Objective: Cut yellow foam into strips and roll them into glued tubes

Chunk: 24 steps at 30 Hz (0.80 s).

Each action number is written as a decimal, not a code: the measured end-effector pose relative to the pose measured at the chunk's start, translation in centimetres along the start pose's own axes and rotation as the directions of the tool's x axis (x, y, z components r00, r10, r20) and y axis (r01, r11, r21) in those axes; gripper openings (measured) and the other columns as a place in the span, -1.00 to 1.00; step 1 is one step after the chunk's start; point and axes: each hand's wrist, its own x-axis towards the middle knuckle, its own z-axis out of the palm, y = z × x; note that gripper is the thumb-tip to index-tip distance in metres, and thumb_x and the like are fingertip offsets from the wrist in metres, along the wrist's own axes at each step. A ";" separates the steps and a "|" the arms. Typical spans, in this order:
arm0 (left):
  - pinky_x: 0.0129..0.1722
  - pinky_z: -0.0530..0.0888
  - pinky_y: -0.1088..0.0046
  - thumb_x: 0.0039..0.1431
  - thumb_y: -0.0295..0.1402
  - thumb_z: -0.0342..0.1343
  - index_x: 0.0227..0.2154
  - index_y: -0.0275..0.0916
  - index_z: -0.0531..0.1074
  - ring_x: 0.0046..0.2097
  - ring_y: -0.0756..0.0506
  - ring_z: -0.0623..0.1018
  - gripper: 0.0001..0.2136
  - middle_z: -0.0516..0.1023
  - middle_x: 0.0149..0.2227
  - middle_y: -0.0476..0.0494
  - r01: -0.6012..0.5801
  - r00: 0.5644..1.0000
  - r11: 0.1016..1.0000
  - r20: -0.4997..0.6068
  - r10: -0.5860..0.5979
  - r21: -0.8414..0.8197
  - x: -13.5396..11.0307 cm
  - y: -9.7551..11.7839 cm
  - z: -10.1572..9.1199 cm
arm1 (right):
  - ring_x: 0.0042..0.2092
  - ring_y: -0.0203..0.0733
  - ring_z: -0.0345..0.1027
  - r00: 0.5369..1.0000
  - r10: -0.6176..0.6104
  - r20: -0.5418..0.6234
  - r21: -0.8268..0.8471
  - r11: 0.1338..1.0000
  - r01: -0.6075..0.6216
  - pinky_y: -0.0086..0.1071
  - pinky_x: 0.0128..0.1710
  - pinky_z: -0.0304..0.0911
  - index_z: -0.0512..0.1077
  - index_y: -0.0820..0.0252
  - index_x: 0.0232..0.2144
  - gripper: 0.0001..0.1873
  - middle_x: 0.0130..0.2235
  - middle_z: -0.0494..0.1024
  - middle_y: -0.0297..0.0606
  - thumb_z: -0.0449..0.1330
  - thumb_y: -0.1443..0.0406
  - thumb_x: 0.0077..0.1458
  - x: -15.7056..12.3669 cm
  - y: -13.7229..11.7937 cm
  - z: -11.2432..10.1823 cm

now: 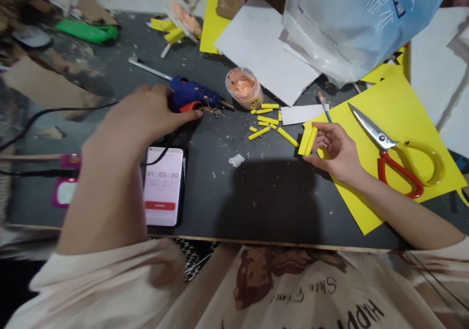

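My left hand [146, 112] is at a blue hot glue gun [196, 93], its fingers around the handle side and the thumb beside the orange trigger. The gun's metal tip points right; a glue stick sticks out at its back. My right hand [339, 151] pinches a small yellow paper piece [308, 139], a flat strip with a rolled tube along it, between thumb and fingers. Left of that hand lie several short yellow paper rolls [267, 119]. An open tub of peach-coloured clay [244, 87] stands near the gun's tip.
Scissors [383, 143] lie on a yellow sheet [351, 192] under my right forearm. A phone [163, 187] showing a timer is beside my left arm, with a black cable [58, 109] nearby. A plastic bag [351, 26], white board [264, 46] and green cutter [88, 31] lie farther back.
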 end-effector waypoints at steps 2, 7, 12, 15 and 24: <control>0.07 0.41 0.09 0.12 -0.20 0.15 -0.18 -0.39 0.38 0.08 -0.36 0.46 -0.66 0.50 -0.02 -0.34 0.032 0.998 0.994 0.053 -0.038 0.108 0.3 0.0 0.5 | -0.35 -0.33 0.35 1.000 0.006 0.003 0.007 1.000 -0.007 -0.35 -0.28 0.36 0.27 0.09 -0.09 -0.40 -0.33 0.37 -0.39 0.42 0.26 -0.19 0.0 0.0 0.0; 0.06 0.43 0.10 0.14 -0.26 0.14 0.09 -0.39 0.23 0.10 -0.32 0.46 -0.50 0.46 0.09 -0.28 0.267 0.964 0.961 -0.012 -0.267 0.068 -1.3 1.6 -1.0 | -0.35 -0.34 0.34 1.000 0.017 0.011 0.030 0.999 -0.017 -0.37 -0.29 0.36 0.27 0.11 -0.10 -0.41 -0.35 0.35 -0.42 0.41 0.30 -0.19 0.1 -0.2 -0.1; 0.05 0.42 0.18 -0.09 -0.36 0.28 0.19 -0.28 0.14 0.07 -0.24 0.47 -0.26 0.45 0.10 -0.16 0.192 0.973 0.977 -0.112 -0.202 -0.097 -4.0 3.2 -1.9 | -0.36 -0.35 0.33 0.998 0.065 0.003 0.040 0.997 -0.065 -0.37 -0.31 0.37 0.28 0.09 -0.10 -0.40 -0.34 0.37 -0.40 0.42 0.29 -0.22 0.2 -0.4 -0.1; -0.02 0.44 0.27 -0.20 -0.39 0.33 0.15 -0.31 0.19 -0.02 -0.22 0.53 -0.22 0.51 0.02 -0.19 0.063 0.991 0.985 -0.103 -0.080 -0.162 -5.7 4.8 -1.1 | -0.37 -0.35 0.33 0.997 0.080 0.007 0.058 0.995 -0.080 -0.37 -0.31 0.37 0.28 0.10 -0.11 -0.39 -0.34 0.37 -0.40 0.42 0.28 -0.23 0.2 -0.4 -0.1; -0.23 0.45 0.41 -0.01 -0.42 0.20 0.01 -0.35 0.22 -0.15 -0.20 0.57 -0.51 0.56 -0.16 -0.27 -0.267 0.963 0.936 -0.086 0.254 -0.230 -7.3 7.4 0.8 | -0.37 -0.37 0.32 0.996 0.087 0.000 0.089 0.992 -0.086 -0.39 -0.32 0.36 0.28 0.11 -0.10 -0.39 -0.35 0.37 -0.41 0.41 0.32 -0.24 0.3 -0.2 -0.1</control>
